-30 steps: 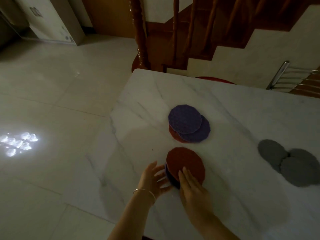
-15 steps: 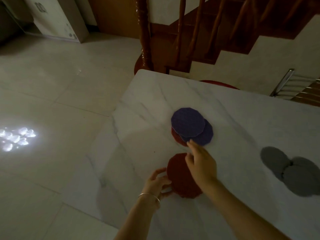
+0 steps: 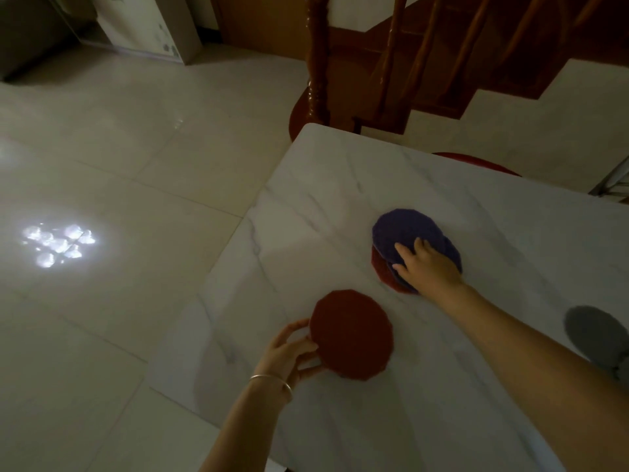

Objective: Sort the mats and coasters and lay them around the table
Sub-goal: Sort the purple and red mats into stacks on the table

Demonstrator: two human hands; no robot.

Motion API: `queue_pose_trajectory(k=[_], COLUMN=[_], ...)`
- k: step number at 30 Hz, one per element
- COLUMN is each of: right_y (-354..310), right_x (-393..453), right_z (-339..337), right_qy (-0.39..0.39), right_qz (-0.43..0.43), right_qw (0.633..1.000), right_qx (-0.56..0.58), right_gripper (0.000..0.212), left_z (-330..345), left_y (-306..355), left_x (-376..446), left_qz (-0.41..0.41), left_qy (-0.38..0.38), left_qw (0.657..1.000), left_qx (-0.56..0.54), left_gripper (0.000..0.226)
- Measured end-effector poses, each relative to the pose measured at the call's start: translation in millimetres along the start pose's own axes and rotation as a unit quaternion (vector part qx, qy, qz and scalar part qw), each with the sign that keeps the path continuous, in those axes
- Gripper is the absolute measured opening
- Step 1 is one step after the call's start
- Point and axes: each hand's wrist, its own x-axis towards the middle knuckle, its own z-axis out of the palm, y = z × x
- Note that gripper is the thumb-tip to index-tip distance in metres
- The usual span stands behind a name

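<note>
The left hand (image 3: 289,352) (bangle on its wrist) is gripping the edge of the round red fabric mat (image 3: 352,335) on the white marble table (image 3: 340,206). The right hand (image 3: 427,264) is lying with fingers extended on the round purple fabric mat (image 3: 403,233), grasping nothing.

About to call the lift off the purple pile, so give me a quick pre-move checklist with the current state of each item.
1. Right hand on the top purple mat: ok.
2. Fingers gripping that mat's edge: cannot tell.
3. Left hand holds the near red mat at its left edge: ok.
4. Pile sorted by colour: not ok, a red mat lies beneath.
5. Grey mat apart from the pile: ok.
</note>
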Motion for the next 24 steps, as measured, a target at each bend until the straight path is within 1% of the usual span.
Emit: queue_pose_trajectory(k=[2, 3, 4, 5, 7, 8, 9, 10, 12, 14, 16, 18, 20, 24], right_y=[-7.7, -12.6, -16.8, -18.8, -20.6, -24.4, -31.4, -41.1, -64.2, -86.2, -102.9, -113.3, -117.9, -117.9], right_x=[-2.9, -6.1, -10.2, -15.1, -28.2, -38.4, -49.9, -63.6, -92.9, -118.6, -136.9, -148.5, -152.9, -154.1], right_z=[-8.6, -17.1, -27.3, -36.1, -48.3, -52.2, -54.3, -53.6, -45.1, -25.6, -6.5, 8.8, 16.5, 23.9], right_qy=[0.082, 0.119, 0.153, 0.205, 0.343, 0.397, 0.432, 0.441, 0.423, 0.396, 0.349, 0.313, 0.295, 0.258], right_qz=[-0.033, -0.04, -0.023, 0.004, 0.045, 0.035, 0.004, -0.031, -0.109, -0.183, -0.233, -0.251, -0.248, -0.242], right_qw=[0.996, 0.992, 0.987, 0.973, 0.92, 0.895, 0.878, 0.869, 0.869, 0.878, 0.894, 0.906, 0.91, 0.919], right_qx=[-0.009, 0.008, 0.048, 0.105, 0.186, 0.198, 0.205, 0.221, 0.232, 0.196, 0.159, 0.137, 0.15, 0.176], right_gripper=[0.045, 0.04, 0.034, 0.028, 0.026, 0.027, 0.03, 0.034, 0.038, 0.036, 0.037, 0.045, 0.035, 0.027], left_z=[-8.6, -10.9, -11.7, -11.6, -10.7, -10.7, -11.1, -12.1, -15.9, -17.8, -17.9, -17.1, -15.9, -10.3], left_y=[3.4, 4.3, 4.8, 5.2, 6.3, 7.7, 9.6, 11.3, 13.0, 12.1, 9.4, 7.7, 7.1, 8.4], left_x=[2.6, 3.3, 3.0, 2.5, 1.7, 1.4, 1.3, 1.7, 3.0, 2.6, 2.2, 1.8, 1.8, 0.5], left_qz=[0.01, 0.014, 0.016, 0.016, 0.002, -0.012, -0.03, -0.047, -0.063, -0.065, -0.063, -0.062, -0.061, -0.06], left_qy=[0.016, 0.023, 0.027, 0.032, 0.043, 0.046, 0.044, 0.039, 0.028, 0.025, 0.026, 0.032, 0.038, 0.046], left_qw=[1.0, 0.999, 0.999, 0.999, 0.999, 0.998, 0.997, 0.996, 0.992, 0.991, 0.991, 0.992, 0.992, 0.992], left_qx=[-0.019, -0.025, -0.026, -0.022, -0.023, -0.033, -0.05, -0.07, -0.104, -0.116, -0.116, -0.11, -0.107, -0.105], left_gripper=[0.04, 0.04, 0.039, 0.035, 0.028, 0.026, 0.028, 0.033, 0.045, 0.05, 0.053, 0.054, 0.052, 0.042])
